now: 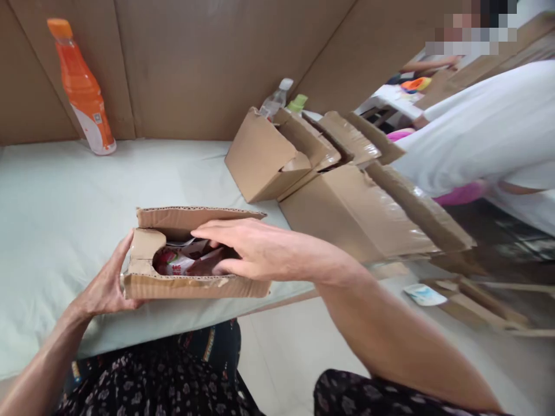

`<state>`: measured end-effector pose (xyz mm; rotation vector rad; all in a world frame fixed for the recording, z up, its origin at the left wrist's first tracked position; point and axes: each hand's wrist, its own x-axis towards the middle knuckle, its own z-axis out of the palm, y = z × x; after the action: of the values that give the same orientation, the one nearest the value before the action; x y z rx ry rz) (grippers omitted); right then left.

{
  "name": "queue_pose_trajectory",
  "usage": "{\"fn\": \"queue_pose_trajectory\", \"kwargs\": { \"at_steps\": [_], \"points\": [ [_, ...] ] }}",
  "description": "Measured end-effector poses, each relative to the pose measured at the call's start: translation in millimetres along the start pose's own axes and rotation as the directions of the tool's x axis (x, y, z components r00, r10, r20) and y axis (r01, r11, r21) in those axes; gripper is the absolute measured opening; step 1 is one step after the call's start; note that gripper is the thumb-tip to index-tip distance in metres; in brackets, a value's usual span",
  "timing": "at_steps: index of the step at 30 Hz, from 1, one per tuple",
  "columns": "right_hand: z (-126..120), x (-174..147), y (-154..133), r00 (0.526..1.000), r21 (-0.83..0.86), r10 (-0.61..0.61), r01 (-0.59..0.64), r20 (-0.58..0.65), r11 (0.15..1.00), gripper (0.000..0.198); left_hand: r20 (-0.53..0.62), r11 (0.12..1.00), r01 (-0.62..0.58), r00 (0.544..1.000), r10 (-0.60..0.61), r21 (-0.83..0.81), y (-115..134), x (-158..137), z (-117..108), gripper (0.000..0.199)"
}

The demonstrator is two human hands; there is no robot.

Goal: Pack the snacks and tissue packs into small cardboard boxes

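Observation:
A small open cardboard box [197, 287] lies near the front edge of the pale-covered table. My left hand [110, 280] grips its left end, thumb up along the side and fingers underneath. Inside, partly seen through the curved cut-out, is a shiny red and white plastic packet [177, 261]. Reaching in from the right, my right hand [255, 248] has its thumb and bent fingers around the packet; its index finger stretches over the top. The box's far flap stands up behind that hand. Right fingertips are partly hidden inside.
An orange bottle [89, 92] stands at the back left against a cardboard wall [208, 63]. Several open cardboard boxes [329, 202] crowd the right side, bottles [274, 103] behind them. A person in white [485, 133] is beyond; another open box [477, 303] sits lower right.

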<state>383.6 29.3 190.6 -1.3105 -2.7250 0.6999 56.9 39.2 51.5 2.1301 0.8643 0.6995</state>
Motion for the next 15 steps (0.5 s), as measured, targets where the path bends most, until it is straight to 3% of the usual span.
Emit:
{"fn": "queue_pose_trajectory", "kwargs": {
  "at_steps": [3, 7, 12, 15],
  "points": [
    [-6.6, 8.8, -19.5, 0.982, -0.228, 0.067, -0.025, 0.177, 0.973, 0.042, -0.024, 0.991, -0.109, 0.993, 0.112, 0.08, 2.6, -8.7, 3.7, 0.111],
    [12.1, 23.2, -41.4, 0.928, -0.42, 0.167, -0.013, 0.333, 0.907, 0.017, -0.048, 0.983, -0.168, 0.984, 0.172, 0.079, 8.4, -13.3, 8.5, 0.107],
    [48.8, 37.7, -35.6, 0.922, -0.444, 0.155, 0.021, 0.355, 0.896, 0.028, -0.071, 0.992, -0.11, 0.991, 0.113, 0.055, -2.0, -17.2, 17.5, 0.119],
    [44.1, 32.8, -24.7, 0.952, -0.44, 0.12, 0.017, 0.281, 0.898, 0.021, -0.064, 0.996, -0.07, 0.995, 0.073, 0.047, -9.2, -20.6, 20.5, 0.125]
  ]
}}
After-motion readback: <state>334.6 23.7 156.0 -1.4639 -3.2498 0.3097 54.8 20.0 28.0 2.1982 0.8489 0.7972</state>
